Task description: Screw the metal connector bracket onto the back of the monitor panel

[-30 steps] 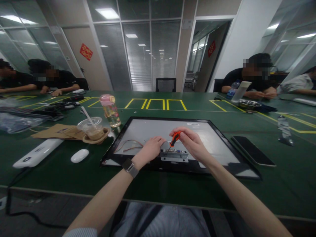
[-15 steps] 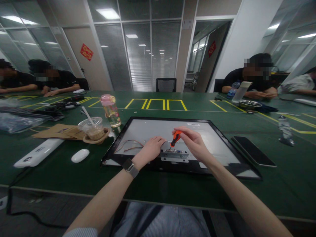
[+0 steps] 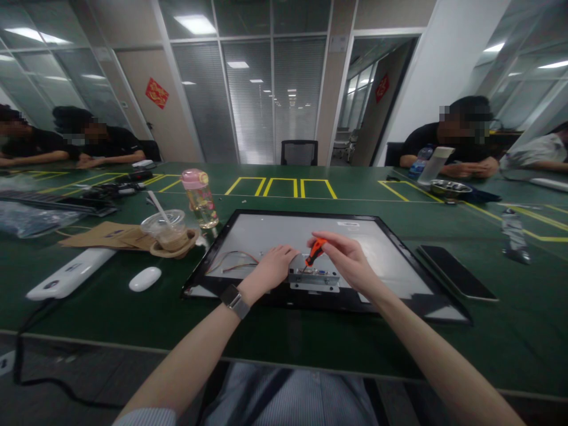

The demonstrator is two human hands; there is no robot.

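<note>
A monitor panel [image 3: 266, 232] with a black frame lies back side up on the green table in front of me. Near its front edge sits a metal bracket [image 3: 314, 281] with a row of connectors. My left hand [image 3: 277, 264] grips the left end of this bracket, its thumb hidden from view. In my right hand [image 3: 348, 257] is an orange-and-black screwdriver [image 3: 316, 251], pinched by the handle and tilted. The screwdriver's tip points down at the connector row, left of a blue port. Thin cables [image 3: 233, 260] lie on the panel left of my left hand.
Left of the panel are a white mouse [image 3: 145, 279], a white power strip [image 3: 71, 273], a plastic cup [image 3: 167, 228] and a pink-lidded bottle [image 3: 199, 198]. A black phone [image 3: 457, 272] lies to the right. Farther back, a metal bowl [image 3: 450, 189] stands near a seated person.
The fingers of my right hand have shifted slightly on the screwdriver's handle, and the handle has turned a little. My left hand stays at the bracket.
</note>
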